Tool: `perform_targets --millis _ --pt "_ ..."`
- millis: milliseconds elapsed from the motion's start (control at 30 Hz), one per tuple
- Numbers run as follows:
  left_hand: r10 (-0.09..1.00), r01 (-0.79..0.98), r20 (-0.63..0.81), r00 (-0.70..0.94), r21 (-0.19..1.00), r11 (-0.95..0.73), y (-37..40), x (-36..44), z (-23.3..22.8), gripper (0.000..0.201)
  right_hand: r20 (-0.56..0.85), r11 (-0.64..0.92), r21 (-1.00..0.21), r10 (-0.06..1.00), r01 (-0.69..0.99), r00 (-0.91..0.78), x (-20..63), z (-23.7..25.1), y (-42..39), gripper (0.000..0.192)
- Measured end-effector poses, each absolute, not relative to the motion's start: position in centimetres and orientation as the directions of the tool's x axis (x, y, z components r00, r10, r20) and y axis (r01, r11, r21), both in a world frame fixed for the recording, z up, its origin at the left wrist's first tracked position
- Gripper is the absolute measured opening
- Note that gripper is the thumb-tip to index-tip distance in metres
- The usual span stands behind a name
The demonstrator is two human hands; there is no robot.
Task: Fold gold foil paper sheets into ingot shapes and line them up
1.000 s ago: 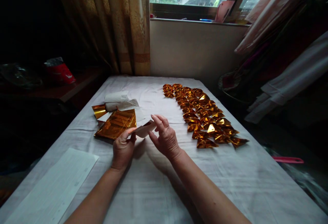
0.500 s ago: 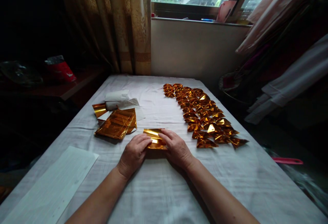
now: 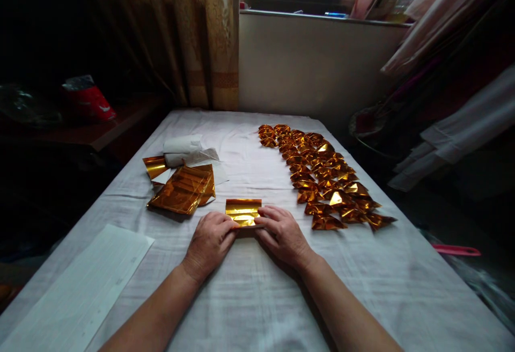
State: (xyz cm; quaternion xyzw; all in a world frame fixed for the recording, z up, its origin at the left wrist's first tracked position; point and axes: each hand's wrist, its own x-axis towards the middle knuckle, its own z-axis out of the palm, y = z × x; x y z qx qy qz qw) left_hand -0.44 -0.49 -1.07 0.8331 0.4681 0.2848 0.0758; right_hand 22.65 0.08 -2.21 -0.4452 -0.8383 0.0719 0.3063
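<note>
A gold foil sheet (image 3: 243, 211) lies folded on the white tablecloth (image 3: 257, 298) in front of me. My left hand (image 3: 209, 242) presses its near left edge with the fingertips. My right hand (image 3: 281, 234) pinches and presses the near right edge. A stack of flat gold foil sheets (image 3: 183, 190) rests to the left, just beyond my left hand. To the right, several folded gold foil pieces (image 3: 322, 175) lie in rows running away from me.
White paper wrapping (image 3: 183, 151) sits behind the foil stack. A white printed sheet (image 3: 80, 293) lies at the near left edge. A curtain (image 3: 193, 35) and window sill (image 3: 322, 16) are beyond the table. A red bag (image 3: 86, 102) sits on a dark side shelf.
A second ago my hands held one sheet up, white side showing. Since then they laid it on the cloth, gold side up, folded it, and now press its near edge.
</note>
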Motion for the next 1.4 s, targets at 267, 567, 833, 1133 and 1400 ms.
perform_targets --millis 267,567,833,1133,1400 --pt "0.88 0.815 0.39 0.271 0.393 -0.425 0.1 -0.2 -1.0 0.011 0.421 0.449 -0.533 0.876 0.717 -0.235 22.1 -2.2 0.4 0.014" --pt "0.874 0.843 0.405 0.268 0.34 -0.416 0.4 -0.1 -1.6 0.026 0.38 0.348 -0.551 0.914 0.758 -0.143 21.1 -2.0 0.3 0.01" --pt "0.887 0.862 0.395 0.241 0.333 -0.382 0.6 0.2 -1.7 0.022 0.4 0.331 -0.482 0.907 0.811 -0.133 21.0 -2.8 0.1 0.043" --pt "0.898 0.868 0.367 0.244 0.33 -0.371 0.8 0.4 -1.4 0.024 0.424 0.553 -0.202 0.793 0.808 -0.437 20.2 -1.3 -0.7 0.035" --pt "0.89 0.861 0.384 0.244 0.336 -0.381 0.8 0.4 -1.6 0.021 0.151 0.615 -0.239 0.788 0.751 -0.597 19.7 -0.8 -1.6 0.05"
